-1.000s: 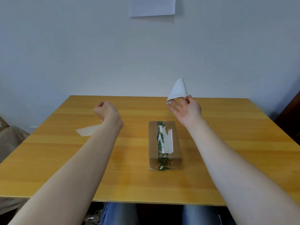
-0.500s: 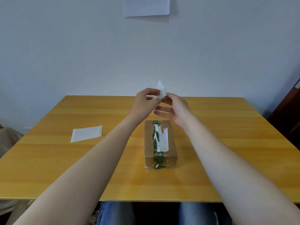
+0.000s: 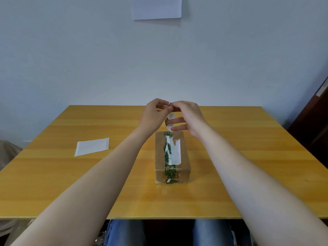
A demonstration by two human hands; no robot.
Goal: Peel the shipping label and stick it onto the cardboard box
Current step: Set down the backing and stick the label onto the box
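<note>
Head view: your left hand and right hand meet just above the middle of the frame, over the far part of the wooden table. Both grasp the shipping label. Your left thumb and forefinger curl in and pinch its top edge, and your right thumb and forefinger pinch that same edge right beside them, fingertips almost touching. The other fingers of your right hand stretch out leftward across the label. The label itself hangs down between the two hands as a narrow, curled white strip, with only a little of it showing. In the picture its lower end sits just above the far edge of the cardboard box.

The box stands in the centre of the frame, between your forearms, its long side running away from you. Green printed tape runs along its top and down the near face, and a torn white patch lies beside the tape.

A white paper sheet lies flat on the table left of centre, well apart from the box. A paper hangs on the wall at the top edge.
</note>
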